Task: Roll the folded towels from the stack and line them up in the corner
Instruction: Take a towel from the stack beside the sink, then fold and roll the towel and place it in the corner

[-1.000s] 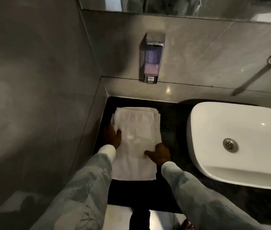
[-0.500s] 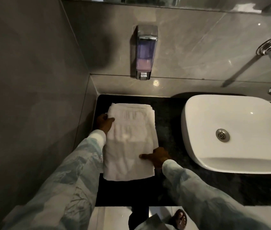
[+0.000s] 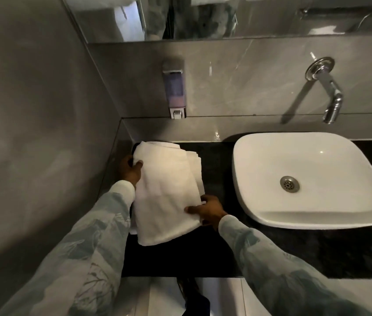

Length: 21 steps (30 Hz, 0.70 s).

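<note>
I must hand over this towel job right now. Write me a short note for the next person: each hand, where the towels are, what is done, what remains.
Left hand: grips the far left edge of the top towel.
Right hand: pinches the same towel's near right edge, thumb on top.
Towels: a folded white stack lies on the dark counter, in the corner left of the sink, below the soap dispenser. The top towel sits skewed over the ones beneath.
Done: no rolled towel is in sight.
Left: roll each towel, then line the rolls up in the corner.
</note>
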Each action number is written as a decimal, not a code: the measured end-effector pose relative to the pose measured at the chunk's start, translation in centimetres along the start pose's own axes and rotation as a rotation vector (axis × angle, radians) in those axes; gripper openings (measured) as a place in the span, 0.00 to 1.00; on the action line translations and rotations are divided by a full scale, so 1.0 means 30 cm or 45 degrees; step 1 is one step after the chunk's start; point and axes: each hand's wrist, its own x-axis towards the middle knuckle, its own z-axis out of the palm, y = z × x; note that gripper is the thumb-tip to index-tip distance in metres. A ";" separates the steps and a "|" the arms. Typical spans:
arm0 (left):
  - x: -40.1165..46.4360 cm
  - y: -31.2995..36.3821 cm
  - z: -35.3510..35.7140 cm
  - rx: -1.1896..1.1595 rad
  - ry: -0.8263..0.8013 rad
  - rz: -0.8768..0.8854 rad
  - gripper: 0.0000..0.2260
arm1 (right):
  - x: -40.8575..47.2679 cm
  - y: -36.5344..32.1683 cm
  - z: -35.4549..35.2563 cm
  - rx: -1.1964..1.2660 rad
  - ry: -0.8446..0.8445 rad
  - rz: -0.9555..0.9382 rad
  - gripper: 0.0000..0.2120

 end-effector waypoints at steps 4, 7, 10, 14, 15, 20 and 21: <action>-0.186 0.104 -0.014 -0.087 0.147 0.167 0.12 | -0.086 0.009 -0.109 -0.050 -0.012 -0.192 0.22; -0.349 0.188 0.048 -0.094 0.137 0.256 0.11 | -0.224 0.025 -0.269 -0.031 -0.002 -0.286 0.12; -0.541 0.288 0.199 -0.110 0.071 0.256 0.16 | -0.361 0.094 -0.520 0.017 0.098 -0.356 0.13; -0.751 0.389 0.487 -0.123 -0.072 0.363 0.13 | -0.507 0.220 -0.869 0.130 0.247 -0.342 0.16; -0.787 0.407 0.551 -0.132 -0.107 0.383 0.12 | -0.529 0.245 -0.935 0.130 0.288 -0.336 0.19; -1.090 0.573 0.930 -0.133 -0.386 0.531 0.10 | -0.618 0.429 -1.357 0.236 0.567 -0.313 0.23; -1.134 0.595 0.978 -0.138 -0.432 0.552 0.08 | -0.632 0.452 -1.408 0.237 0.611 -0.317 0.20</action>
